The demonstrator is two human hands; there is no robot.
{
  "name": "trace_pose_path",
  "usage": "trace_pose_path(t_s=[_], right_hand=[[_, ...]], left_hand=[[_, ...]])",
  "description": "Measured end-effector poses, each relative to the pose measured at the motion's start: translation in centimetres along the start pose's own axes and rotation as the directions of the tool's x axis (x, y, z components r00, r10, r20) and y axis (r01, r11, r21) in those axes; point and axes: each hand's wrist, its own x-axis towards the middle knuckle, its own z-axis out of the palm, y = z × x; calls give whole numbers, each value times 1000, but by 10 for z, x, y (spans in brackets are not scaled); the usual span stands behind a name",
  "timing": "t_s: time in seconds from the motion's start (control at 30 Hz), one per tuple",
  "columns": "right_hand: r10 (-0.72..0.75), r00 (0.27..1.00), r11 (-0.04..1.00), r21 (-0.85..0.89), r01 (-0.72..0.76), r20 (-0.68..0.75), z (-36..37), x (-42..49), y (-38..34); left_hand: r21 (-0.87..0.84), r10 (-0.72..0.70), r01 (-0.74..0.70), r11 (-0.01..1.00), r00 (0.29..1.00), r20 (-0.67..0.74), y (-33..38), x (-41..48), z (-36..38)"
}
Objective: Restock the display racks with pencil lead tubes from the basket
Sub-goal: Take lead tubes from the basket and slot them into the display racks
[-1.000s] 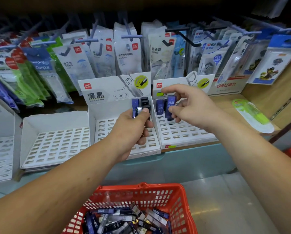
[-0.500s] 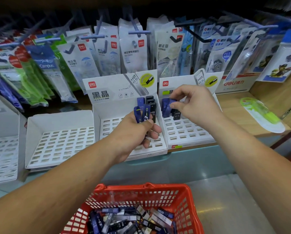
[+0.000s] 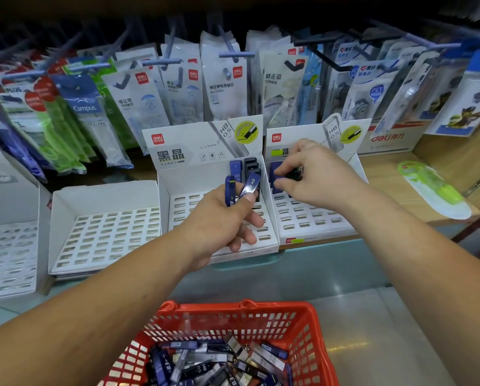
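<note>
My left hand [image 3: 222,218] grips two blue pencil lead tubes [image 3: 241,189] over the middle white display rack [image 3: 216,218], where a few blue and black tubes [image 3: 245,168] stand in the back right slots. My right hand [image 3: 314,174] reaches into the rack on the right [image 3: 316,218] and pinches a dark tube [image 3: 294,174] at its back row, next to blue tubes [image 3: 275,174] standing there. The red basket [image 3: 233,316] below holds several loose tubes [image 3: 219,363].
Two more white slotted racks [image 3: 105,229] stand to the left with bare slots. Hanging packets of correction tape [image 3: 222,84] fill the pegs behind. A green correction tape packet [image 3: 433,188] lies on the wooden shelf at right. Grey floor shows right of the basket.
My right hand has lowered its tube from above the right rack down into the back row. My left hand stays over the middle rack, tubes now fanned apart.
</note>
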Motion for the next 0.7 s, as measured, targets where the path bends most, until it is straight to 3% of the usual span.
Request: trace_pose_path(t_s=[0.1, 0.2, 0.33, 0.47, 0.57, 0.7], right_hand=[[3, 1000, 1000, -5, -3, -20, -1, -5, -3], [-13, 991, 979, 199, 40, -134, -4, -10, -16], [-98, 990, 858, 513, 31, 104, -13, -20, -63], [-177, 950, 847, 532, 13, 258, -13, -29, -106], [-159, 944, 812, 583, -42, 289, -14, -41, -127], [-97, 930, 773, 616, -154, 354, -9, -60, -159]], left_hand=[[16, -3, 3, 1000, 1000, 30, -1, -3, -2], [47, -14, 10, 999, 997, 75, 2, -16, -10], [68, 8, -12, 998, 998, 55, 9, -45, -32], [63, 46, -41, 997, 996, -82, 14, -79, -61], [6, 60, -60, 998, 980, -191, 20, -98, -81], [-94, 63, -87, 992, 971, -232, 23, -120, -101]])
